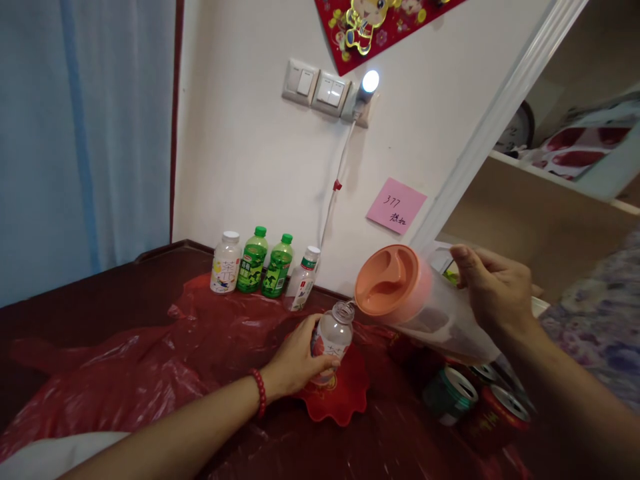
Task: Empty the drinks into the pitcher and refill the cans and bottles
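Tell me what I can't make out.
In the head view:
One side of the clear, round, open bottle: hidden by the left hand.
Part of the translucent plastic pitcher with an orange lid: hidden by the right hand.
Top of the red and gold wall decoration: cut by the upper edge.
Fine print on green plastic bottles: too small.

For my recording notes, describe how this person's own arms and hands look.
Left arm and right arm show no sleeves. The left hand has a bracelet of round red beads at its wrist; the right hand shows nothing at its wrist. Neither wears a glove.
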{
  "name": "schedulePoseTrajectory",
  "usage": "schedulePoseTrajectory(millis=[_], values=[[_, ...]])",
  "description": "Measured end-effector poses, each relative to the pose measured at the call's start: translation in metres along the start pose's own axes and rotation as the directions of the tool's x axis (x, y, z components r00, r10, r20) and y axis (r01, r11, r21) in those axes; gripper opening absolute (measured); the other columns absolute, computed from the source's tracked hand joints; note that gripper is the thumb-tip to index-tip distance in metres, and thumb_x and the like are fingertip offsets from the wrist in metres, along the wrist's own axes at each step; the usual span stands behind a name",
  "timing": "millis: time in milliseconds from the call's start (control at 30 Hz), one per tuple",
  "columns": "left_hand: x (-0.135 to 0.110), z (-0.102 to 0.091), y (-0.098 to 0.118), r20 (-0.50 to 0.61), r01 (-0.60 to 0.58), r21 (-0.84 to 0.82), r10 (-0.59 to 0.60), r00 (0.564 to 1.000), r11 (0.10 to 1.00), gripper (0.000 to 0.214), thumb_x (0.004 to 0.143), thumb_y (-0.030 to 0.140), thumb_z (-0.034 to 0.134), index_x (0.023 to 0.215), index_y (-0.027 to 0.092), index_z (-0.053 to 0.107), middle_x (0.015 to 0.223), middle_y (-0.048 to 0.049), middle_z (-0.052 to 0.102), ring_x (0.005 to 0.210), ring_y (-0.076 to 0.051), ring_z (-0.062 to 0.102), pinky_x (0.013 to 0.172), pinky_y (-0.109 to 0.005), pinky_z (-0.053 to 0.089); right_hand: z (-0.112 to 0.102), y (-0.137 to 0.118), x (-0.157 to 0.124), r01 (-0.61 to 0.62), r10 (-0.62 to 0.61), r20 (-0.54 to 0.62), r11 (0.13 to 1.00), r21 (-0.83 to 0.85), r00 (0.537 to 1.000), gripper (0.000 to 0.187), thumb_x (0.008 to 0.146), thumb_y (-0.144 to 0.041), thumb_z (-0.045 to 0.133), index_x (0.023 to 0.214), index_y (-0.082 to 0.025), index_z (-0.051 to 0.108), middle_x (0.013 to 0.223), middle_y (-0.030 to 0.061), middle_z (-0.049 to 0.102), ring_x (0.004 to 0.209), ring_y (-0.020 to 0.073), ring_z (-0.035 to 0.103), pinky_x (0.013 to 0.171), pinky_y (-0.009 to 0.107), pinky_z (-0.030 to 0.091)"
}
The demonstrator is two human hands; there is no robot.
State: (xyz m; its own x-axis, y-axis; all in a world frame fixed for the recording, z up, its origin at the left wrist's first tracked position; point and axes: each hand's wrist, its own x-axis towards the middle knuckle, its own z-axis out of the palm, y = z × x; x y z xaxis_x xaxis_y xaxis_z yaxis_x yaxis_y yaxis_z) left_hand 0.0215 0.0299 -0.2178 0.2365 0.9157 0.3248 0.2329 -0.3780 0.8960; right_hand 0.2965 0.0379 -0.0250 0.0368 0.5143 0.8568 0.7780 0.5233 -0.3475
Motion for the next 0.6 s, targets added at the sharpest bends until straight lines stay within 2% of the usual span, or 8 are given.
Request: schedulePoseTrajectory(millis=[367,600], values=[[-0.0002,-0.0003,-0.0007,-0.004,-0.023,0.007,0.023,1.000,1.000,0.065,0.071,0.024,0.078,0.131,0.021,0.053,0.135,-0.0127,0.063,0.123,-0.031,0.059,0.107,-0.046,0.044,0.0004,0.0011,-0.0011,-0.023,0.024,-0.007,0.999,0.036,1.000,0.074,0.084,-0.085,0.064,0.053,-0.019,0.047,0.051,-0.0034,0.040,0.049,0.0126,0.035,0.046,0.026,0.022],[0.0000,0.0006,-0.0006,0.003,-0.015,0.004,0.015,1.000,1.000,0.066,0.070,0.021,0.079,0.131,0.020,0.053,0.134,-0.0117,0.063,0.122,-0.030,0.059,0.107,-0.043,0.043,0.0012,-0.0006,-0.0005,-0.031,0.031,-0.013,0.999,0.019,0.999,0.076,0.082,-0.088,0.062,0.053,-0.019,0.047,0.052,-0.0035,0.040,0.049,0.0127,0.036,0.048,0.027,0.021]])
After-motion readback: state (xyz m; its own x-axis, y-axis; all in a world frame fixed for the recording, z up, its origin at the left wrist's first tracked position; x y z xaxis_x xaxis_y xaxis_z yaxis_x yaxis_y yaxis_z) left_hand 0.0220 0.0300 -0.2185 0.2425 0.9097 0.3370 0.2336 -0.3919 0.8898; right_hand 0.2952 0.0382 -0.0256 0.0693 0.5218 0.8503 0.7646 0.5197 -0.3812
